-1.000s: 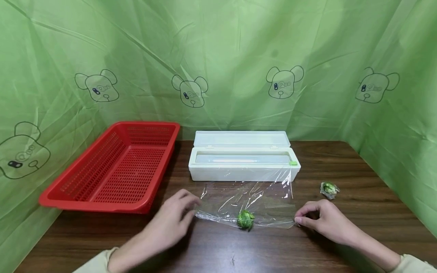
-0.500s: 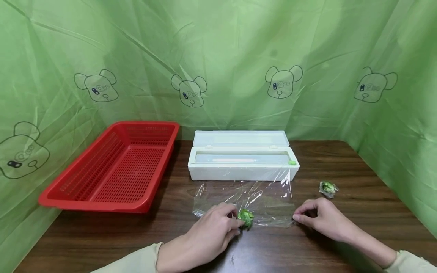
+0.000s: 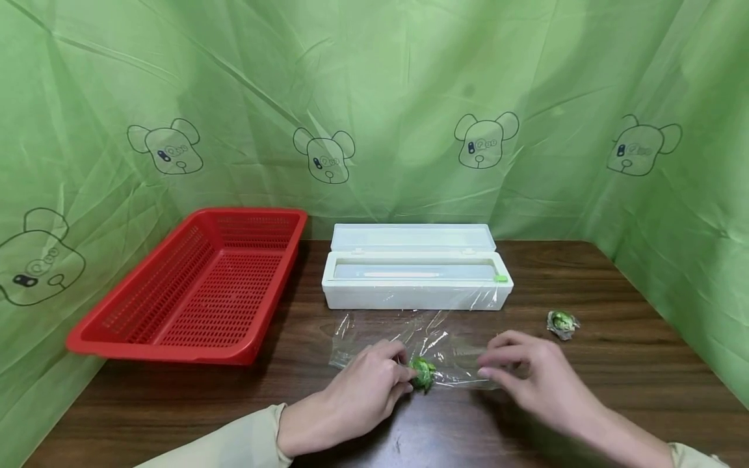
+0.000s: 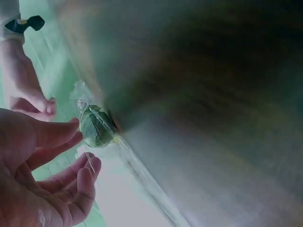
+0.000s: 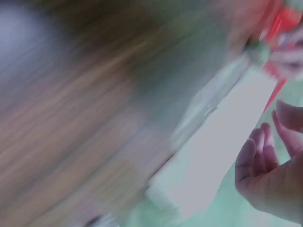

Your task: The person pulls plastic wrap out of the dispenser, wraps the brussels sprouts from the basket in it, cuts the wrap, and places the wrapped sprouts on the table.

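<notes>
A Brussels sprout (image 3: 422, 373) lies at the near edge of a sheet of clear cling film (image 3: 435, 344). The film runs forward to a white cling film dispenser (image 3: 415, 298), whose lid is up. My left hand (image 3: 359, 396) holds the sprout by its left side, thumb and fingers curled at it; the sprout (image 4: 97, 126) shows beside the thumb tip in the left wrist view. Right of the sprout, my right hand (image 3: 538, 377) hovers by the film's right edge. Its thumb and fingers stand apart in the blurred right wrist view, with nothing seen between them.
A red plastic basket (image 3: 246, 354) stands at the left of the wooden table (image 3: 585, 279). A second sprout (image 3: 563, 323), wrapped in film, lies at the right. The dispenser's green slider (image 3: 500, 279) sits at its right end. Green cloth (image 3: 398, 78) surrounds the table.
My left hand has moved right from the film's left corner to the sprout and taken hold of it. My right hand has left the film's right corner and shifted left and slightly up.
</notes>
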Available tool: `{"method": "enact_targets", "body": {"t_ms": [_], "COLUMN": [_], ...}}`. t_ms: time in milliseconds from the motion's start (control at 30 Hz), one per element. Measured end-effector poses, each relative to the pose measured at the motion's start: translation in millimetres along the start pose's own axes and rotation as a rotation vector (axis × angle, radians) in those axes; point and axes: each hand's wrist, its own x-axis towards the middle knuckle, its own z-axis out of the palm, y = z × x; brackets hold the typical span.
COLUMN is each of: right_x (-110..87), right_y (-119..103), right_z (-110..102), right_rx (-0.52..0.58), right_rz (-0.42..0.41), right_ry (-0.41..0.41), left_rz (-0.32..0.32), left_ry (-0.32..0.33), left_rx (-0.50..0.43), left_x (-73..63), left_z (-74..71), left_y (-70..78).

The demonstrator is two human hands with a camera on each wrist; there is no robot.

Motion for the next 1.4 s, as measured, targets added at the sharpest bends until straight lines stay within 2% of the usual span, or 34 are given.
{"method": "enact_targets", "body": {"t_ms": [133, 200, 267, 600, 833, 1167, 1400], "right_x": [6.4, 9.9, 13.5, 25.7, 29.8, 38.5, 45.2], "right_y": [-14, -17, -17, -14, -11, -9, -8], "right_z": [22, 31, 38, 55, 61, 64, 64], "right_rx": [0.024, 0.008, -0.027, -0.117, -0.096, -0.053, -0.028], "right_rz": [-0.215, -0.271, -0.290, -0.248, -0.181, -0.173, -0.128], "right_ry": [-0.064, -0.077, -0.080, -0.059, -0.064, -0.081, -0.112], "left_rz": [-0.006, -0.008, -0.009, -0.027, -0.042, -0.045, -0.118], "left_ry": [0.003, 0.008, 0.010, -0.002, 0.003, 0.026, -0.032], "left_rx": [0.000, -0.004, -0.009, -0.046, -0.065, -0.040, -0.096], "left_x": [3.1, 4.5, 5.8, 10.7, 14.3, 19.1, 20.9], "left_z": [-0.3, -0.2, 0.2, 0.1, 0.0, 2.9, -0.5], "left_y": [-2.0, -3.0, -4.2, -8.4, -12.8, -21.0, -22.1]}}
